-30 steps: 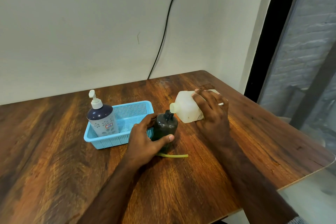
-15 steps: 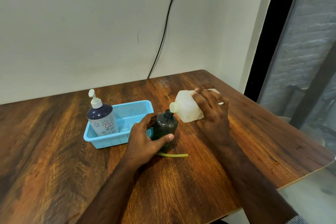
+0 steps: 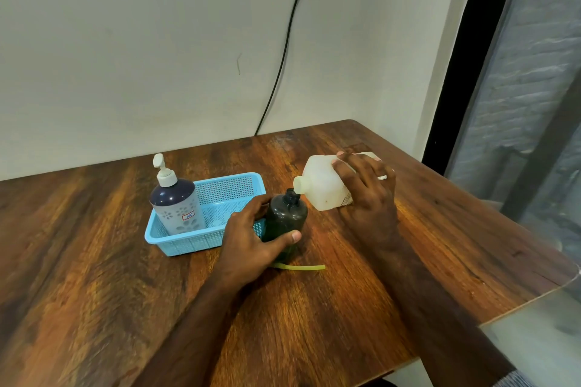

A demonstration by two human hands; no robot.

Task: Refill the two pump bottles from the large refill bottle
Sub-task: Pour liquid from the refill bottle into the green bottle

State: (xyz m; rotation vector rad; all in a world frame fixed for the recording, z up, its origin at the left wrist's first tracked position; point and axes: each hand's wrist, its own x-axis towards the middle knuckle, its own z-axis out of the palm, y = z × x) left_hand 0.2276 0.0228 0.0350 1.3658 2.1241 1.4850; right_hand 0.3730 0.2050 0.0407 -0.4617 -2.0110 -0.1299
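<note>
Wood-grain tabletop (image 3: 94, 276) carries everything, pushed up against a pale wall with a black cable (image 3: 284, 50) running down it. Near the middle stands the dark pump bottle (image 3: 284, 220), upright, its pump head off and its neck open; the left hand (image 3: 251, 245) wraps it from the near side, thumb curled across the front and fingers curled round the back. Tipped over it is the large refill bottle (image 3: 323, 187), a milky white jug lying nearly on its side, its open spout meeting the dark bottle's neck. The right hand (image 3: 366, 195) grips the jug from above, fingers spread over its upper face, a ring showing on one of them. I can't tell from where I stand whether liquid is passing between the two mouths. Just left of the dark bottle sits a light blue basket (image 3: 232, 182), touching or nearly touching the left hand's knuckles, and in its left end stands the second pump bottle (image 3: 177, 207), dark-topped with a patterned grey sleeve and a white pump still fitted. On the table in front of the dark bottle lies a thin yellow-green tube (image 3: 303, 267), partly hidden under the left hand.
</note>
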